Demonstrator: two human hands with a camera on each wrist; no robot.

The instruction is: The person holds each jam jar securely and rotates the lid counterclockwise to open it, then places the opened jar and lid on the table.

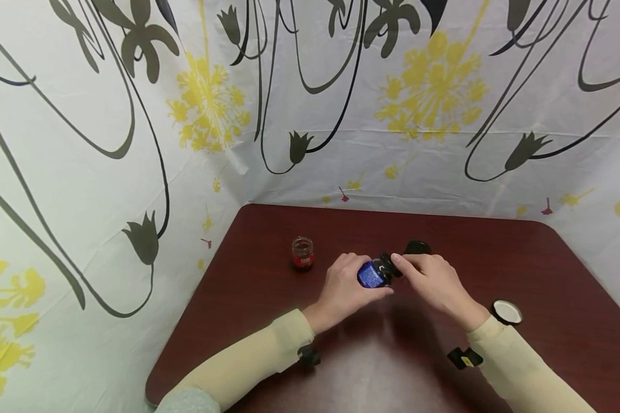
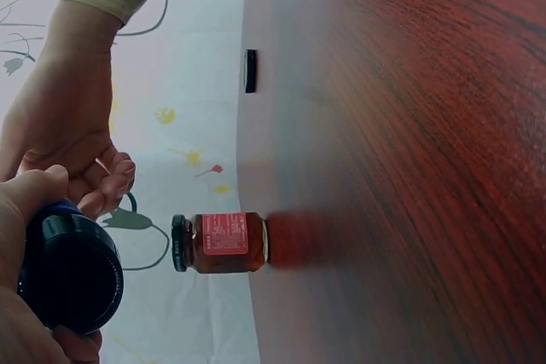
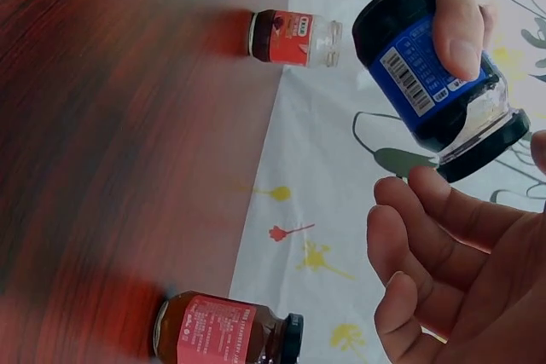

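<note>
A glass jar with a blue label (image 1: 371, 275) is held tilted above the table in my left hand (image 1: 343, 289), whose fingers wrap round its body. Dark contents show through its glass in the right wrist view, and its black lid (image 3: 486, 147) is on the mouth. The thumb and fingertips of my right hand (image 1: 439, 281) pinch the edge of that lid. Behind the right hand, a jar with a pink-red label (image 2: 226, 243) and a dark lid stands on the table, mostly hidden in the head view.
An uncapped glass jar with a red label (image 1: 302, 258) stands at the back left of the dark red table (image 1: 268, 229). A loose lid (image 1: 507, 312) lies to the right, pale inside up, beside my right wrist. Patterned cloth (image 1: 310, 115) hangs behind the table.
</note>
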